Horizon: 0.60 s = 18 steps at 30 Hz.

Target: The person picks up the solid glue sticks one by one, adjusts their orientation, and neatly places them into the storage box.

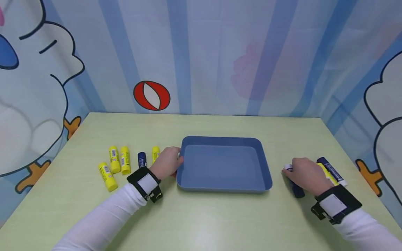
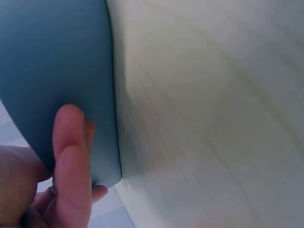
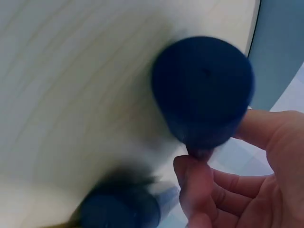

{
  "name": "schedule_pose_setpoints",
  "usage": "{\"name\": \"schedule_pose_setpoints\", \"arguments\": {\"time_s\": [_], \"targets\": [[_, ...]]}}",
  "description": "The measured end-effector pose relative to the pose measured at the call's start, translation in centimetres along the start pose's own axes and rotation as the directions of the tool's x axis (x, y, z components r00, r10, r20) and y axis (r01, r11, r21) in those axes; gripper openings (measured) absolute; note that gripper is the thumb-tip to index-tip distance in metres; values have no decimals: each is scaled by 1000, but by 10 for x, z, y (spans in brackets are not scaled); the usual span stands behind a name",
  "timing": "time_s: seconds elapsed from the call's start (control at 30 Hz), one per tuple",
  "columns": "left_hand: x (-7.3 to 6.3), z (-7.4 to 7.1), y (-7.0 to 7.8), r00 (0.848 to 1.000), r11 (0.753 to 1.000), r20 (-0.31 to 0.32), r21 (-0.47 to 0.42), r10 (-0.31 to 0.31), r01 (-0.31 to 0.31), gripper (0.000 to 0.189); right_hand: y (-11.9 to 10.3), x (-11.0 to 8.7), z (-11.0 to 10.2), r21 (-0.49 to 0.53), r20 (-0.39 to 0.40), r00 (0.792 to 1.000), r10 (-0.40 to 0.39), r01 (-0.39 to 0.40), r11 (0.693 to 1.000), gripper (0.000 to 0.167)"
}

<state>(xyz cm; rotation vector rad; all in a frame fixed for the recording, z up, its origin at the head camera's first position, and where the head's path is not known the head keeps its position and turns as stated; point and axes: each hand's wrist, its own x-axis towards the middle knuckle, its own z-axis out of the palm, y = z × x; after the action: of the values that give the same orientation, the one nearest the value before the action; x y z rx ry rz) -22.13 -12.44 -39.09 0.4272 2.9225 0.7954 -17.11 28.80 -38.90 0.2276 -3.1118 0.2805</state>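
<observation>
A blue-grey rectangular tray [image 1: 224, 164] lies on the table. At its left side my left hand [image 1: 168, 161] grips the wall, fingers [image 2: 71, 142] against the outside and thumb by the rim. On the right, my right hand [image 1: 309, 174] pinches a dark blue glue stick [image 1: 296, 190] with a white end; its round blue end [image 3: 204, 90] fills much of the right wrist view. Right beside that hand lie a yellow glue stick [image 1: 328, 173], partly hidden, and another dark blue glue stick [image 1: 331, 170].
Left of the tray lie yellow glue sticks [image 1: 108, 176], [image 1: 114, 159], [image 1: 125, 160], a dark blue glue stick [image 1: 142, 159] and a yellow one [image 1: 155, 153] partly behind my left hand. A patterned curtain [image 1: 213, 62] stands beyond the table [image 1: 220, 223].
</observation>
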Motion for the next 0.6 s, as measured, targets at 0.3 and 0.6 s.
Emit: {"name": "schedule_pose_setpoints", "arguments": {"time_s": [0.3, 0.6], "targets": [[0, 0, 1, 1000, 1000, 8, 0, -19, 19, 31, -2, 6, 1, 38, 61, 997, 47, -49, 998, 32], [1, 0, -1, 1000, 1000, -5, 7, -22, 22, 31, -2, 9, 0, 61, 88, 994, 58, -64, 996, 29]]}}
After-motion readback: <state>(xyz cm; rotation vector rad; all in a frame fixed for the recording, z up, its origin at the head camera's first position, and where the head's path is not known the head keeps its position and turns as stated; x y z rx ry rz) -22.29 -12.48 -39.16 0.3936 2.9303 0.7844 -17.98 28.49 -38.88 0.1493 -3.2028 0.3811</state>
